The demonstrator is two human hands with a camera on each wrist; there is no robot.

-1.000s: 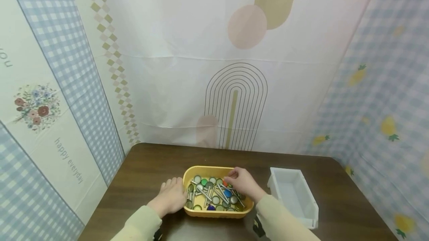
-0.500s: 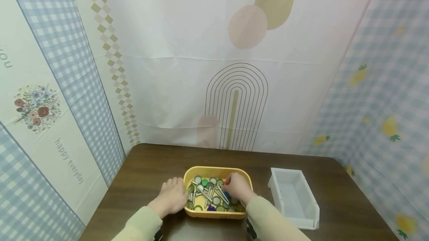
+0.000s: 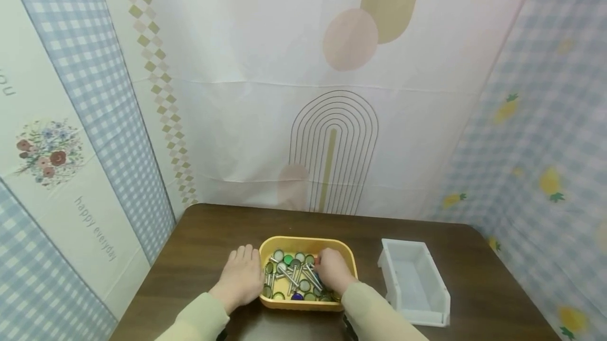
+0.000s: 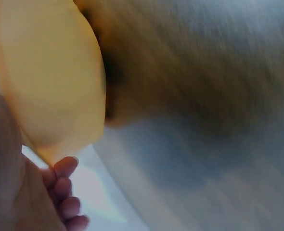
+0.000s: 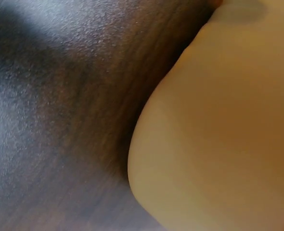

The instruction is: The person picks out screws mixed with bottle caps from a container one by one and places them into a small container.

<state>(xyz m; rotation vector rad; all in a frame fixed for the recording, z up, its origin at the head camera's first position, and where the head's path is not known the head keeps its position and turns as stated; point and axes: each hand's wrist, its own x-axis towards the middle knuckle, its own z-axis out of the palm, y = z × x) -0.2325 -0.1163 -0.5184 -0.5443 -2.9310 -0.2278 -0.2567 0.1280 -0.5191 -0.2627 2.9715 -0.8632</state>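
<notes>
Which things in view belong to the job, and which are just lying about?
Job, likely:
left hand, against the yellow tray
right hand, inside it
bottle caps
metal rods
white bin, probably; untouched

Just around:
printed fabric, backdrop
table, support only

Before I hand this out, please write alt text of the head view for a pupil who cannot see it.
A person's right hand is inside a yellow tray of bottle caps and metal bolts; the left hand rests against the tray's left side. To the right, a white bin stands on the brown table, with patterned cloths behind.
</notes>
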